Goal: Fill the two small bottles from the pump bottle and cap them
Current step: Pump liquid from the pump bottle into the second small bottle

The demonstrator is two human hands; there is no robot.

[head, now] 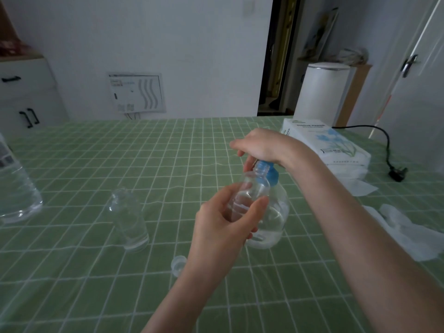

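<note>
Left hand (223,227) is gripping a small clear bottle (252,188), thumb on the near side and fingers wrapped round the far side, lifting it off the table (72,296) and tipping it so its open mouth is sitting close under the spout. Right hand (262,145) is cupping the blue pump head (269,174) from above, fingers curling down over it and wrist bent, probably to be pressing straight down while the spout is feeding the small bottle. The pump bottle (274,227) is standing upright on the table just behind the held bottle, partly filled with clear liquid. Level inside the held bottle cannot be told: clear on clear. Judging this as the filling of one bottle, with capping not yet done. A second bottle (129,219) is standing uncapped to the left, well apart, apparently waiting. A clear cap (179,263) is lying near the left wrist, within easy reach. Farther out: a large water jug (14,183) at the left edge, a tissue pack (324,140) and loose tissues (408,229) on the right, presumably for spills.
</note>
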